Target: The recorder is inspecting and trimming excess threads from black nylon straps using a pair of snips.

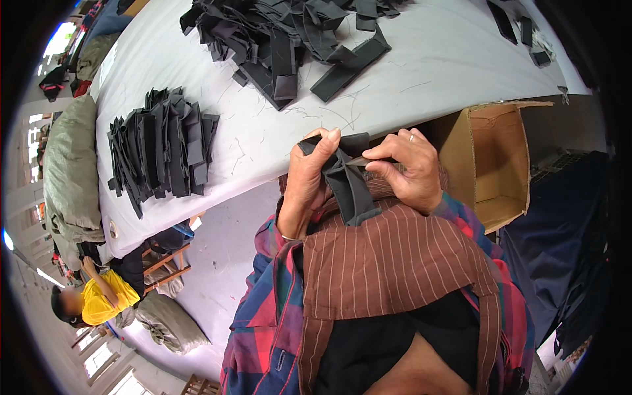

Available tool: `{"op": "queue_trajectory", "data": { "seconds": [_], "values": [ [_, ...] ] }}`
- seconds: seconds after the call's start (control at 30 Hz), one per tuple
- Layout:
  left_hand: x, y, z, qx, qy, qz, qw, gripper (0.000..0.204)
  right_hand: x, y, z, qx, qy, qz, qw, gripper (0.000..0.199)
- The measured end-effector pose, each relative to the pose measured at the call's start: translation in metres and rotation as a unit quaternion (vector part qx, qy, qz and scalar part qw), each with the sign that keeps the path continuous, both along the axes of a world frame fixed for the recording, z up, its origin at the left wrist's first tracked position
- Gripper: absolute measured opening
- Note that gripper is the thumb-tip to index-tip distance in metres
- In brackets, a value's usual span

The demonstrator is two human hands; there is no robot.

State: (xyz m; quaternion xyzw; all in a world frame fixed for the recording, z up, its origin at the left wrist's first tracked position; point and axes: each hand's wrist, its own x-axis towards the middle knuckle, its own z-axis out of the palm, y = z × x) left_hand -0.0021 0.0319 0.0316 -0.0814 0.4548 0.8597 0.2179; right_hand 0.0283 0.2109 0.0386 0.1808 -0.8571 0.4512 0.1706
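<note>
My left hand (309, 174) is closed on a folded dark grey fabric strip (352, 191), thumb on top, just off the table's near edge. The strip's lower end hangs in front of a brown striped apron. My right hand (411, 168) is pinched close beside the strip, with a ring on one finger. Between its thumb and forefinger is a small thin thing (357, 161) that meets the strip; its kind is too small to tell. On the white-covered table (263, 145) lie a loose heap of similar strips (270, 39) and a neater row of them (161, 145) at the left.
An open cardboard box (500, 158) stands right of my hands, by dark blue cloth (546, 243). Some small dark pieces (526, 31) lie at the table's far right. A large greyish sack (76, 168) leans at the left, near a person in a yellow top (108, 296).
</note>
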Motion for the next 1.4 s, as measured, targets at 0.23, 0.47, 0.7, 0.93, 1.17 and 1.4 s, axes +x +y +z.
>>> {"op": "queue_trajectory", "data": {
  "seconds": [0.23, 0.47, 0.7, 0.93, 1.17, 1.4],
  "values": [
    [0.0, -0.002, 0.012, -0.026, 0.03, 0.0, 0.999, 0.022, 0.001, 0.005, 0.011, 0.04, 0.017, -0.007, 0.999, 0.019],
    [-0.001, -0.002, 0.014, -0.101, 0.064, -0.002, 0.993, 0.022, -0.002, 0.001, 0.016, 0.066, 0.05, 0.013, 0.996, 0.019],
    [0.002, -0.001, 0.012, -0.085, 0.049, -0.012, 0.995, 0.019, -0.005, -0.001, 0.024, -0.079, -0.071, -0.017, 0.994, 0.021],
    [0.013, 0.002, 0.019, -0.046, 0.029, -0.065, 0.996, 0.057, -0.022, 0.0, 0.005, -0.268, -0.273, 0.093, 0.919, 0.017],
    [0.022, -0.016, 0.017, 0.002, -0.019, -0.182, 0.983, 0.064, -0.022, 0.005, 0.009, -0.292, -0.238, 0.051, 0.925, 0.013],
    [0.012, -0.022, 0.012, 0.017, -0.018, -0.157, 0.987, 0.045, -0.025, 0.015, 0.025, -0.221, -0.199, 0.118, 0.947, 0.012]
  ]
}}
